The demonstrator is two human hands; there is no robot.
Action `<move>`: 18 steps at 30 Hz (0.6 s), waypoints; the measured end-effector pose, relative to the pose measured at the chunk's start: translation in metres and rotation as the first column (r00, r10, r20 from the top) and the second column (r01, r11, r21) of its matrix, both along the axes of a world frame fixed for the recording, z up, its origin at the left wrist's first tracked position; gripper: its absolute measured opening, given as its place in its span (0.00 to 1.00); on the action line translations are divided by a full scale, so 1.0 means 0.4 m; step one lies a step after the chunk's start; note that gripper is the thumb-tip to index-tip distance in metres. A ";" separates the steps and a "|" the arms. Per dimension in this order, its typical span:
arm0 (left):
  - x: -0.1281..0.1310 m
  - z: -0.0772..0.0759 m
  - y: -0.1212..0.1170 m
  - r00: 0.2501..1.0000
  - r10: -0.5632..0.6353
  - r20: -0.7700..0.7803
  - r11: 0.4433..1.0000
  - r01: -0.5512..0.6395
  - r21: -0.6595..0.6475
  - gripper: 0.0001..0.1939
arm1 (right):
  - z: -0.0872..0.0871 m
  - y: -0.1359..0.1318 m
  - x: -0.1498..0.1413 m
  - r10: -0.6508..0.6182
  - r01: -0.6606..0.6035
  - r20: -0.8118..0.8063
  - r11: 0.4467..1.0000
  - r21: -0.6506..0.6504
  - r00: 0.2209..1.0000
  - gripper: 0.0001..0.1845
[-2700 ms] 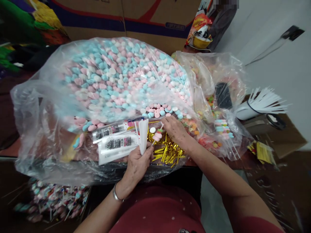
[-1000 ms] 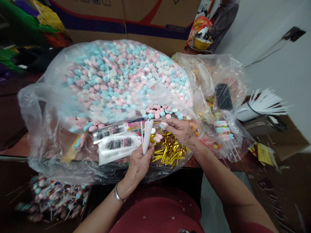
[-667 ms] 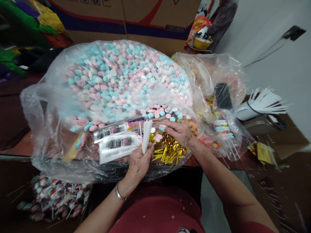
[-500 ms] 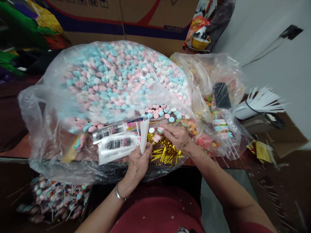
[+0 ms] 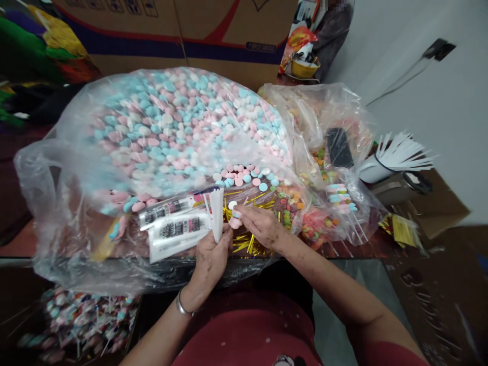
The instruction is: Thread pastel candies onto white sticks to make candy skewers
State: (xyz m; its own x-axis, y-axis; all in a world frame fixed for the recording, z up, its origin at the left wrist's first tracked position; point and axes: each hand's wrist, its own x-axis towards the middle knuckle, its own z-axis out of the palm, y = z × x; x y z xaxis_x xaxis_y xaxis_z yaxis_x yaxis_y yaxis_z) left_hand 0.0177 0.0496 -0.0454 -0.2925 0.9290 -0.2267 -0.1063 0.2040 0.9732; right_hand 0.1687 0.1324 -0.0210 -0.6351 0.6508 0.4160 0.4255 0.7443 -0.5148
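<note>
Left hand [image 5: 210, 254] clamped round white sticks [image 5: 217, 218]. Right hand [image 5: 256, 226] pinched pastel candies [image 5: 233, 216] on stick (skewer part-filled, judged). Next move called for another candy, threaded squarely.

Two hands in view: left hand [image 5: 209, 259], right hand [image 5: 258, 227]. Two large clear plastic bags: one of pink, blue and white candies [image 5: 168, 127], one of mixed coloured candies [image 5: 328, 152]. Two printed white packets [image 5: 177, 231]. One bundle of white sticks [image 5: 217, 216] in the left hand; one further banded bundle [image 5: 396, 157] at right. One cardboard box [image 5: 160, 35]. Loose candies and gold twist ties [image 5: 244, 241] too numerous to count.
</note>
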 end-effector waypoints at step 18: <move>-0.003 0.009 0.002 0.999 -0.048 -0.015 0.998 0.047 -0.028 0.14 | 0.076 0.178 0.099 -0.408 0.392 0.683 0.900 0.191 0.606 0.12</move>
